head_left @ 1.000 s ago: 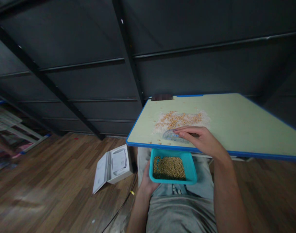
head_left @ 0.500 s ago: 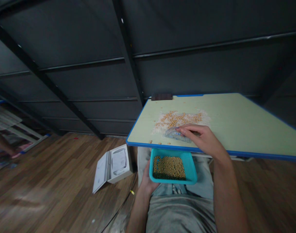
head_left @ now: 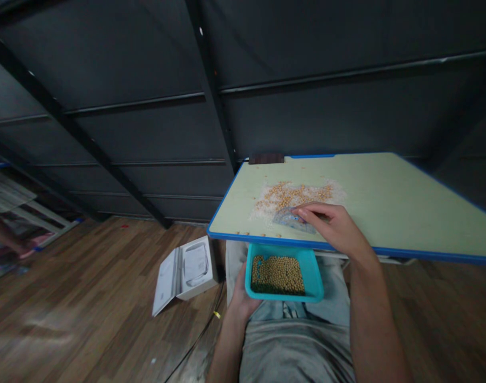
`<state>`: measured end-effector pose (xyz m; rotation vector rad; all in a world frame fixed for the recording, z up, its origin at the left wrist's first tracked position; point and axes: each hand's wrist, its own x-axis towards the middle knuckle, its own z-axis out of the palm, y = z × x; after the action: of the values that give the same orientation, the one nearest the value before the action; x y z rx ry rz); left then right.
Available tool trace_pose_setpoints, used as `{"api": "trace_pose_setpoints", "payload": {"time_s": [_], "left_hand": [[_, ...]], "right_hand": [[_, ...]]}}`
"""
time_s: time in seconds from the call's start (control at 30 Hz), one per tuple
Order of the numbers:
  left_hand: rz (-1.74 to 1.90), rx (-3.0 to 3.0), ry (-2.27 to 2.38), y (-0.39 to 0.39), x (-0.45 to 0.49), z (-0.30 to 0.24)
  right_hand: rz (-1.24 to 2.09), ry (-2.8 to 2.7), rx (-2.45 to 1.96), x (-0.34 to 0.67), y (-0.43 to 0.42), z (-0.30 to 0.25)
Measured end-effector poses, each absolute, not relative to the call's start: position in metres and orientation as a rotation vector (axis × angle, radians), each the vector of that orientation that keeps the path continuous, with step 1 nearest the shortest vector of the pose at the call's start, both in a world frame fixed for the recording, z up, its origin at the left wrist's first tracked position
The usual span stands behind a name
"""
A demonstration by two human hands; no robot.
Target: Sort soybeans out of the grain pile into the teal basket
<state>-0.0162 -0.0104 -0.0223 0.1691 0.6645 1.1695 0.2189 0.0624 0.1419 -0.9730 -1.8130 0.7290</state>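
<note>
one right hand (head_left: 335,224) pinching clear plastic (head_left: 285,217), teal tray (head_left: 313,276) of beans (head_left: 281,274) against left hand (head_left: 240,297), whose grip is hidden

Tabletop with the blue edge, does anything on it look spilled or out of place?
A few stray beans sit along the near edge of the tabletop, apart from the main bean pile. White grains are scattered loose around that pile, uncontained, so it could pass for a spill.

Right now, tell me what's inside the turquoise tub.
Round tan beans lie in the turquoise tub, its own surface showing between some at the left. Anything beneath the beans is hidden.
</note>
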Motion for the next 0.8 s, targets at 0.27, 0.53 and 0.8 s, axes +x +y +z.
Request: {"api": "trace_pose_setpoints", "payload": {"time_s": [0.27, 0.53, 0.8], "left_hand": [[1.155, 0.189, 0.638, -0.010, -0.015, -0.016], [1.136, 0.184, 0.581, -0.010, -0.016, -0.019], [1.139, 0.190, 0.596, -0.012, -0.014, -0.010]], "right_hand": [[0.745, -1.812, -0.998, 0.219, 0.063, 0.142], [0.737, -1.817, -1.008, 0.219, 0.064, 0.141], [0.710, -1.842, -1.023, 0.220, 0.065, 0.141]]}}
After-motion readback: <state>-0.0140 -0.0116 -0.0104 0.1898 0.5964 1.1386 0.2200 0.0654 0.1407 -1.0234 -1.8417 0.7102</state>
